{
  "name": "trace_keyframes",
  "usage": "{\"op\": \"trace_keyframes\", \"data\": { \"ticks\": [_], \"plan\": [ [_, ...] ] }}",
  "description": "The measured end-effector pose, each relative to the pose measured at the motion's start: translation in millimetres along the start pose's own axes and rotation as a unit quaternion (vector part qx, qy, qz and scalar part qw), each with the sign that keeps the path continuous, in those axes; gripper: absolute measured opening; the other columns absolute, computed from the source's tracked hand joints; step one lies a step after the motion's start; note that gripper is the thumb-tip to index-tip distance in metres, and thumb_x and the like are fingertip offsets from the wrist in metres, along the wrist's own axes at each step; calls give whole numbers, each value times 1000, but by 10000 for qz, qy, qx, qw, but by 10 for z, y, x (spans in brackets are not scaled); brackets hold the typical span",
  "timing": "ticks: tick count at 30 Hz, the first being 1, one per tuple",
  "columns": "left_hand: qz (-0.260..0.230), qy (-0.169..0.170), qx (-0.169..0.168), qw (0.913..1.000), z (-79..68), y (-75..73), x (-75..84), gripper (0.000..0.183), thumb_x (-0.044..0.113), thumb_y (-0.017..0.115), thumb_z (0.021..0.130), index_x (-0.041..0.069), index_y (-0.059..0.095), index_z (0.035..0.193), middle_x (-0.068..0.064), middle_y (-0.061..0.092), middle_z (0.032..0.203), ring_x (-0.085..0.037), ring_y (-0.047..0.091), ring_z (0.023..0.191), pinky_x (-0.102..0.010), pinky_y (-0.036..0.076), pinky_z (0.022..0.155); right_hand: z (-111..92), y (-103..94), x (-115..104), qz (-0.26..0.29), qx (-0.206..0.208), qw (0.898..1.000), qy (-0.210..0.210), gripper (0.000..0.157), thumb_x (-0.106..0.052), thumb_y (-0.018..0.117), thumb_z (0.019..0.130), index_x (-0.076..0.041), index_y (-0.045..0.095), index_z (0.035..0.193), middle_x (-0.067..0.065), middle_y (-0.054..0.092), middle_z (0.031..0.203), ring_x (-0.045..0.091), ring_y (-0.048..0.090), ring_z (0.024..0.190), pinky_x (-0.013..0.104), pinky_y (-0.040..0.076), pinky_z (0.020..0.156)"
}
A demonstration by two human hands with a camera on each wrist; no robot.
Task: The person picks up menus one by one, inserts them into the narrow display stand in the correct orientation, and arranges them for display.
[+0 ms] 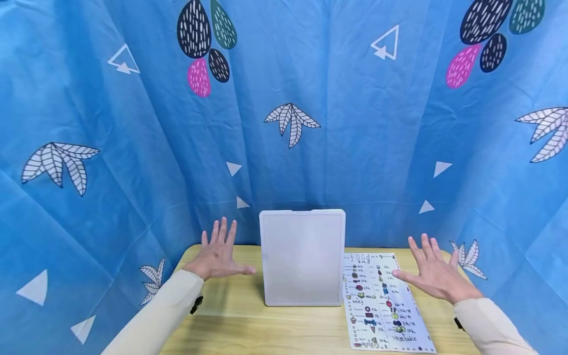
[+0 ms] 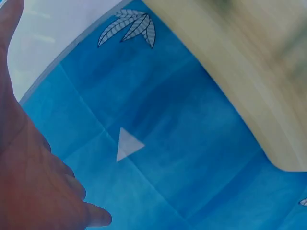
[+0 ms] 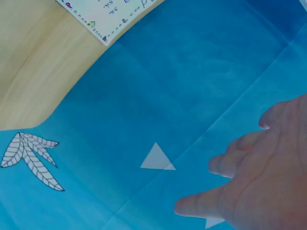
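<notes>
A white rectangular board (image 1: pixel 303 259) with a raised rim stands upright on the table in the head view. To its left my left hand (image 1: pixel 217 256) is held up with fingers spread, its thumb pointing at the board and nothing in its grasp. My right hand (image 1: pixel 435 273) is likewise spread and holds nothing, near the right side of a paper sheet (image 1: pixel 377 315). Handwritten lists and small coloured food drawings cover that sheet, with words such as "drink" and "vegetable". Part of the left hand (image 2: pixel 43 177) fills the lower left of its wrist view.
The pale wooden table (image 1: pixel 230 330) has rounded far corners. Blue curtains (image 1: pixel 293 172) printed with leaves, triangles and drops hang behind it and along both sides. Beige sleeves (image 1: pixel 159 310) cover my forearms, with a dark band at each wrist.
</notes>
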State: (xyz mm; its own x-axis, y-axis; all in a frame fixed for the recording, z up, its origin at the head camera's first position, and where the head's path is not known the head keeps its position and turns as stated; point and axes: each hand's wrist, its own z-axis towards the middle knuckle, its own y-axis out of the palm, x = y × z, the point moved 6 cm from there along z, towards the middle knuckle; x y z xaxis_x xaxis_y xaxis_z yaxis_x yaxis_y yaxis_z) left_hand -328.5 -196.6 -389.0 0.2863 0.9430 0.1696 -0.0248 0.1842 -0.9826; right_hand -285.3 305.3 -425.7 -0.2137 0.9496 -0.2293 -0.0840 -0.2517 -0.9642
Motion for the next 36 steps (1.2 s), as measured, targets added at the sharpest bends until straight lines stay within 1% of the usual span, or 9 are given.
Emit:
{"op": "trace_keyframes", "data": {
  "ticks": [3,7,12,16,23,25,28,32,36],
  "plan": [
    [-57,85,-11,9999,-15,68,36,139,80,71,66,-4,8,157,-32,0,161,-52,1,147,-74,3,110,-13,42,18,82,0,10000,33,105,-64,55,93,5,10,156,42,1,154,60,3,141,84,-15,93],
    [-48,213,-6,9998,-27,135,95,138,80,71,67,-5,11,157,-32,4,161,-51,6,147,-74,8,110,-30,82,40,129,-5,9999,58,106,-64,56,92,6,8,156,42,1,154,59,2,142,85,-11,93],
    [-270,375,-120,9989,-34,206,196,135,76,73,69,-3,11,157,-30,6,161,-49,7,147,-69,12,114,-47,131,84,157,-15,9998,92,106,-63,56,92,6,9,156,43,2,154,59,3,141,85,-8,94],
    [-541,603,-213,9965,-61,257,300,131,75,73,71,-5,14,157,-30,11,160,-48,11,147,-64,16,116,-61,188,123,184,-36,9997,141,105,-62,57,92,7,10,156,43,3,153,61,5,140,86,-6,94],
    [-640,801,-113,9947,-92,307,426,122,68,75,75,-4,18,156,-21,18,162,-37,21,149,-57,20,118,-78,305,189,299,-123,9993,199,104,-62,57,93,9,12,155,44,5,153,62,7,139,85,-3,95],
    [-697,877,-44,9937,-96,315,454,118,65,75,77,-4,20,156,-20,23,161,-35,26,147,-56,22,117,-85,332,205,356,-132,9991,189,104,-61,58,93,10,13,154,44,5,153,61,8,140,85,-1,95],
    [-970,982,58,9904,-95,316,496,110,59,76,81,-1,22,157,-18,29,159,-34,34,144,-52,30,115,-86,363,232,451,-117,9988,156,103,-59,59,93,11,13,154,44,6,153,60,8,140,85,1,96],
    [-1532,1106,111,9819,-90,318,555,103,53,76,84,1,25,157,-20,35,156,-35,41,139,-48,39,109,-84,392,257,516,-65,9986,107,103,-58,59,93,11,12,154,44,6,153,60,7,140,85,2,96],
    [-1841,1222,71,9752,-71,348,599,104,56,73,84,1,25,156,-21,35,156,-34,41,139,-47,40,109,-83,420,269,588,-25,9982,68,103,-57,60,93,12,12,153,45,7,152,60,9,140,84,5,96]
  ]
}}
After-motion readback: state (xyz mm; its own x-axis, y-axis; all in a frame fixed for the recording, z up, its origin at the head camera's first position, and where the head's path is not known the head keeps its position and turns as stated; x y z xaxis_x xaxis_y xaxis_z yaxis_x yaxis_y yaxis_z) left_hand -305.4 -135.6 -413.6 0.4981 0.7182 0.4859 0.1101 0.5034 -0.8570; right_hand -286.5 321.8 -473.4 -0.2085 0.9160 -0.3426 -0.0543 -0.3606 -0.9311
